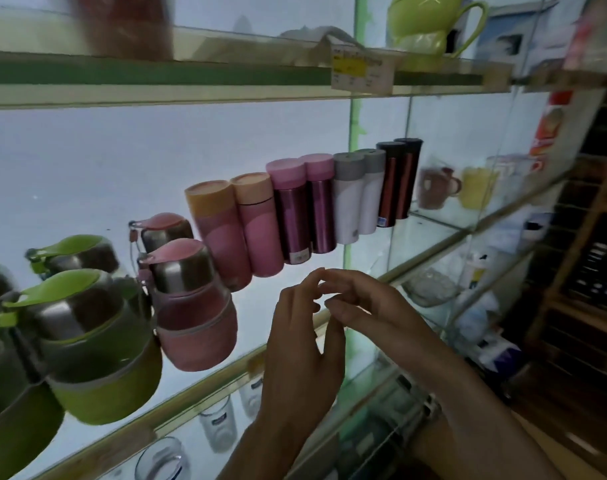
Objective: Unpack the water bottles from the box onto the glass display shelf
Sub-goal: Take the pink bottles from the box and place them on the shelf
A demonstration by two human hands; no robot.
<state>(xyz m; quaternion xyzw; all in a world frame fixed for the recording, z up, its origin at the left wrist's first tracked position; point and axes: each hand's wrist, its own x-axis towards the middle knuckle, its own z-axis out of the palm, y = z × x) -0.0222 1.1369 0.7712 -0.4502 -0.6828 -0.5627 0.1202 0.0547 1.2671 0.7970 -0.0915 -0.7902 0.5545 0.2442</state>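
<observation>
A row of water bottles stands on the glass display shelf (430,251): green flasks (98,348) at the left, pink flasks (194,306), pink tumblers (222,237), purple bottles (295,216), white bottles (347,202) and dark bottles (395,181) toward the right. My left hand (302,348) and my right hand (368,303) hover together in front of the shelf edge, below the purple bottles. Their fingertips touch each other and the fingers are loosely bent. Neither hand holds a bottle. The box is not in view.
An upper glass shelf (191,74) carries a green jug (426,29) and a price tag (362,69). Mugs (437,188) stand on the same shelf further right. Glasses (219,424) sit on the shelf below. Dark wooden racks (593,265) are at the right.
</observation>
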